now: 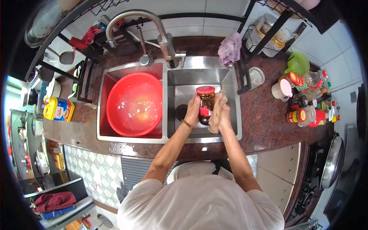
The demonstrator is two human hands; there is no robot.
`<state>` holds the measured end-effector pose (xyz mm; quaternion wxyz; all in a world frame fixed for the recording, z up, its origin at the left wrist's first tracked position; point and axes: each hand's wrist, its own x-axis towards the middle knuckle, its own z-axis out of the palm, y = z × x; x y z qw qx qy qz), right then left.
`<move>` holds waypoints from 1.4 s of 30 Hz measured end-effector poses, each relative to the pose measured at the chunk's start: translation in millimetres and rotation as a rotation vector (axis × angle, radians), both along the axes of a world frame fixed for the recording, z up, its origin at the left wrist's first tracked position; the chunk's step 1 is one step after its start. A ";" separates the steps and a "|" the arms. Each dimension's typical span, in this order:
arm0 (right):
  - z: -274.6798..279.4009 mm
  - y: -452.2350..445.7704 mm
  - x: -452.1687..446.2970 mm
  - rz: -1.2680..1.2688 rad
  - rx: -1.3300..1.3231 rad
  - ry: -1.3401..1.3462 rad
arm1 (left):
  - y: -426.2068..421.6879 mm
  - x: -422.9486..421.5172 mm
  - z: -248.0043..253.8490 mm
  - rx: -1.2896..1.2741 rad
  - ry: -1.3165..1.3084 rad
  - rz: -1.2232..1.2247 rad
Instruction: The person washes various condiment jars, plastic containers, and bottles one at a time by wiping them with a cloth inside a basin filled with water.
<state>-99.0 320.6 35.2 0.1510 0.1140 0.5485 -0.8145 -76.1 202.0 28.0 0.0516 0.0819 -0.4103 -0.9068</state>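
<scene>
- From my faraway seat, I think the jar [207, 102] could slip and bang the right basin [184, 79] if its glass is wet or my left hand [193, 111] squeezes too softly.
- The cloth [217, 109] could bunch up and push the jar sideways if my right hand [224, 118] presses too hard.
- Both my arms reach forward and lean in, with my hands facing each other.
- My left hand grips the jar's left side; my right hand grips the cloth against its right side.
- The jar is over the right basin, between its left and right edges.
</scene>
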 end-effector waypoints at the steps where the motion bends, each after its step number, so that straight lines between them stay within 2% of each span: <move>1: -3.4 -9.3 -0.1 -0.066 0.056 0.037 | -4.7 -0.4 -0.6 -0.017 -0.023 -0.085; 2: -8.7 -12.0 1.2 -0.130 0.112 0.065 | -6.3 1.4 -2.4 -0.035 -0.054 -0.167; 3: 15.2 -4.7 3.3 0.010 0.213 -0.187 | -1.3 3.6 1.3 -0.105 -0.066 -0.166; 5: 11.2 -2.5 -7.8 0.069 0.277 -0.097 | 3.7 3.9 9.9 -0.257 -0.085 -0.155; 6: 4.0 -2.3 -7.7 0.104 0.305 -0.060 | 3.5 3.7 4.1 -0.249 -0.134 -0.133; 7: -9.0 4.0 -0.1 0.115 0.076 -0.074 | 1.8 -0.7 -3.1 -0.243 -0.179 -0.108; 8: -21.9 4.8 9.4 0.104 0.091 0.000 | 1.2 -3.8 -9.4 -0.236 -0.222 -0.079; 9: -19.4 2.4 15.6 0.095 0.108 0.083 | 5.2 -7.8 -1.6 -0.190 -0.225 0.024; 12: -14.6 6.8 32.3 0.107 0.214 0.287 | -0.2 -14.4 -18.5 -0.066 -0.240 0.012; 13: -14.9 14.5 31.6 0.147 0.279 0.338 | -7.3 -11.2 -20.9 -0.027 -0.255 -0.102; 15: -11.1 25.3 32.5 0.151 0.383 0.414 | -1.1 -11.6 -20.8 0.123 -0.223 -0.058; 17: -13.5 36.4 30.8 0.205 0.434 0.384 | -6.4 -13.7 -20.9 0.222 -0.222 0.004; 20: 12.6 33.9 34.2 0.141 0.185 0.079 | -48.6 -2.1 2.2 0.356 -0.130 -0.037; 21: 27.3 33.9 36.9 0.155 0.096 0.117 | -63.7 -0.8 11.9 0.343 -0.088 0.104; 22: 21.7 40.7 36.7 0.192 0.098 0.062 | -82.6 4.1 17.5 0.213 -0.011 0.217; 24: 25.7 48.8 40.3 0.237 0.057 0.020 | -143.0 9.1 -1.7 0.169 0.035 0.238; 26: 27.1 46.4 43.2 0.212 0.046 0.018 | -189.4 14.9 4.0 -0.160 -0.171 0.515; 28: 26.3 45.4 45.7 0.260 0.044 -0.013 | -235.9 23.5 -14.3 -0.406 -0.400 0.549; 29: 24.3 49.2 47.2 0.304 0.049 -0.035 | -266.9 30.6 -53.6 -0.286 -0.366 0.461; 30: 21.3 54.9 47.2 0.318 0.057 -0.047 | -278.6 38.3 -68.3 -0.379 -0.376 0.509; 31: 16.3 57.0 49.0 0.243 0.169 -0.013 | -301.0 43.9 -97.8 -0.501 -0.644 0.468; 32: 34.1 52.5 49.3 0.261 0.127 -0.078 | -294.5 44.9 -81.9 -0.783 -0.867 0.398; 33: 17.9 58.8 49.4 0.221 0.126 -0.066 | -287.4 45.8 -65.7 -1.042 -1.099 0.292; 34: 1.9 63.4 50.0 0.217 0.212 0.036 | -280.6 62.1 -69.9 -1.044 -1.073 0.483; 35: 14.6 55.3 52.7 0.181 0.163 0.023 | -309.7 76.8 -140.7 -1.270 -1.106 0.456; 36: 24.6 48.9 53.2 0.183 0.133 -0.026 | -300.4 63.1 -133.6 -0.637 -1.505 0.689; 37: 34.0 43.7 54.6 0.196 0.103 -0.074 | -293.0 65.3 -148.2 -0.973 -1.397 0.555; 39: 41.7 34.1 54.0 0.216 -0.030 -0.226 | -279.3 53.4 -156.1 -1.424 -1.224 0.282; 41: 42.6 32.2 52.4 0.238 -0.303 -0.314 | -263.8 37.6 -116.2 -1.682 -1.127 0.000; 42: 41.0 34.9 51.6 0.269 -0.284 -0.265 | -259.2 33.6 -94.9 -1.797 -1.069 -0.140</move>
